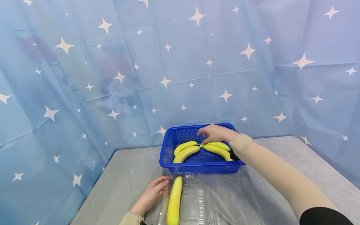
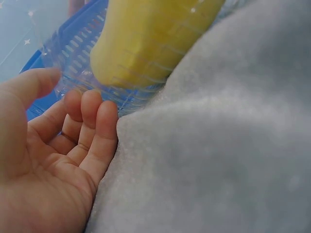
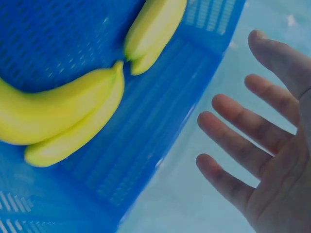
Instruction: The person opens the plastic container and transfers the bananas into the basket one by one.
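My right hand (image 1: 215, 133) hovers over the blue basket (image 1: 202, 168), its fingers spread apart and holding nothing in the right wrist view. Several yellow bananas (image 1: 187, 153) lie in the basket, a pair on the left and a pair (image 3: 68, 107) on the right, stems toward the middle. In front of the basket is a clear plastic clamshell box (image 1: 194, 200), opened out. One banana (image 1: 175, 201) lies lengthwise in its left half. Beside the box's upper left corner is my left hand (image 1: 153, 193); its fingers (image 2: 106, 119) are loosely bent at the plastic edge, with the thumb apart.
A grey cloth-covered table (image 1: 135, 168) carries the basket and box. Behind it hangs a blue curtain (image 1: 180, 62) with white stars, close to the basket's back rim. The box's lower part runs out of the head view.
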{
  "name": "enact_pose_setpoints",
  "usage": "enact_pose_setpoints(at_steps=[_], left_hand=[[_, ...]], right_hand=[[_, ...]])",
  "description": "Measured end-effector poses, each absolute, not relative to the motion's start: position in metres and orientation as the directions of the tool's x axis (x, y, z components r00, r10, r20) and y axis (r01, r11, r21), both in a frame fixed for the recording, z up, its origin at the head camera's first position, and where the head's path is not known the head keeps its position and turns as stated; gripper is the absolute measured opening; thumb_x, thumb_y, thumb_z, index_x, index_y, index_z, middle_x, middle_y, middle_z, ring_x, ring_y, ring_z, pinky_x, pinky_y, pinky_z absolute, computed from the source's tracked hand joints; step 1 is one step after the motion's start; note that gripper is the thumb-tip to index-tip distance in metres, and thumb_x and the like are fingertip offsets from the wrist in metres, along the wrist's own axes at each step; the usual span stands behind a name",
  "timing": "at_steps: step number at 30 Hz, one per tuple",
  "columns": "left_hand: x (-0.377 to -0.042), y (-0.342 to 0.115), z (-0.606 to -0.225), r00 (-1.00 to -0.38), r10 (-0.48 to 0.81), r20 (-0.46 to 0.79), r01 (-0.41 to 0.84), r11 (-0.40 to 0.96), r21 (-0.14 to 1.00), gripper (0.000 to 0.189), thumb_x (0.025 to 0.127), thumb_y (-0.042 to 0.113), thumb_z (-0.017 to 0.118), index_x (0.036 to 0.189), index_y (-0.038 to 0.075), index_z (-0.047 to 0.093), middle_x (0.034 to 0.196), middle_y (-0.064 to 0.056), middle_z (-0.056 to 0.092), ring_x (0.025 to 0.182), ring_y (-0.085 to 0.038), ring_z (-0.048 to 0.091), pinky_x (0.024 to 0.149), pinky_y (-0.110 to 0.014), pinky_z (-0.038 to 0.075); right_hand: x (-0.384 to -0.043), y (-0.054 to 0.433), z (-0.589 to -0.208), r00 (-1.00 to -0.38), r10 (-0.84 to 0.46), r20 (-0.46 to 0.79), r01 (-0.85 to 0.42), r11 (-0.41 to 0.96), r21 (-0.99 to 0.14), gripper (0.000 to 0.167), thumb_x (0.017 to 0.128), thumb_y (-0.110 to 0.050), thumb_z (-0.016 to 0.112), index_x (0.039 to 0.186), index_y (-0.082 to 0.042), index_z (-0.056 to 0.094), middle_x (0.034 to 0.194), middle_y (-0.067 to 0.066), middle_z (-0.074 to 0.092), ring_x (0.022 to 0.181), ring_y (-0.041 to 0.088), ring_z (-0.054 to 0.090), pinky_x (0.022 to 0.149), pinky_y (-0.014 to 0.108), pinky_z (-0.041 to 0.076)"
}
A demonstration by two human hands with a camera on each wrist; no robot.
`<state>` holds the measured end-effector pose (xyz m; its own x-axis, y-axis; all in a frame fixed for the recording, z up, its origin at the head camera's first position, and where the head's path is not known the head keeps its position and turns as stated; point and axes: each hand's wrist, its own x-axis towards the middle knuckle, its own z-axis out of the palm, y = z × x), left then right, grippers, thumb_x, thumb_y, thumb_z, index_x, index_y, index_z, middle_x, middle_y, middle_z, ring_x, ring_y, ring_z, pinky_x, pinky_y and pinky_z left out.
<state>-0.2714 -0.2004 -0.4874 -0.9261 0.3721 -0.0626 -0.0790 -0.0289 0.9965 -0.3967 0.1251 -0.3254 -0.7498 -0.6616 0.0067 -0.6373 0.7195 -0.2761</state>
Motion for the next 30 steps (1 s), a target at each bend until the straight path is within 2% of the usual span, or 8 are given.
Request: enact_pose_setpoints(at_steps=[5,10,15,24,30], left_hand=[[-0.272,-0.201,-0.489,-0.929,0.365,-0.066,-0.086,-0.037,0.996,0.042,0.101,0.017,0.051,0.131,-0.011,0.05,0.082,0.0,0.054,0.072,-0.01,0.051,0.068,-0.027,0.051],[-0.271,-0.201,-0.489,-0.93,0.362,-0.064,-0.085,-0.042,0.995,0.041,0.101,0.016,0.05,0.131,-0.011,0.05,0.083,0.0,0.055,0.071,-0.01,0.052,0.068,-0.027,0.051],[-0.271,-0.2,-0.488,-0.926,0.373,-0.057,-0.08,-0.046,0.996,0.042,0.101,0.017,0.051,0.131,-0.012,0.049,0.083,0.0,0.055,0.072,-0.01,0.053,0.068,-0.027,0.051],[-0.272,-0.203,-0.488,-0.92,0.388,-0.061,-0.089,-0.053,0.995,0.043,0.101,0.022,0.053,0.13,-0.01,0.051,0.085,0.0,0.055,0.074,-0.01,0.052,0.07,-0.027,0.051],[-0.273,-0.204,-0.489,-0.911,0.408,-0.052,-0.086,-0.063,0.994,0.035,0.101,0.022,0.052,0.127,-0.003,0.056,0.094,-0.001,0.06,0.08,-0.011,0.057,0.074,-0.028,0.052]], right_hand=[[-0.376,0.107,-0.32,-0.689,-0.725,0.024,-0.71,0.668,-0.222,0.045,0.089,-0.033,0.071,0.13,-0.018,0.06,0.119,0.001,0.062,0.108,0.021,0.058,0.087,0.038,0.049],[-0.351,0.09,-0.32,-0.619,-0.784,0.05,-0.782,0.608,-0.133,0.045,0.087,-0.032,0.073,0.129,-0.018,0.061,0.121,0.0,0.061,0.107,0.018,0.058,0.088,0.037,0.049],[-0.331,0.076,-0.326,-0.539,-0.84,0.068,-0.841,0.532,-0.093,0.047,0.087,-0.032,0.074,0.129,-0.019,0.061,0.126,-0.002,0.06,0.111,0.014,0.058,0.09,0.033,0.049],[-0.291,0.049,-0.34,-0.276,-0.959,0.066,-0.961,0.277,0.01,0.045,0.086,-0.036,0.074,0.128,-0.023,0.062,0.119,-0.01,0.061,0.104,0.003,0.057,0.086,0.023,0.047],[-0.267,0.037,-0.355,-0.066,-0.993,0.1,-0.991,0.077,0.113,0.046,0.086,-0.037,0.074,0.129,-0.025,0.061,0.124,-0.01,0.059,0.113,0.002,0.053,0.089,0.022,0.045]])
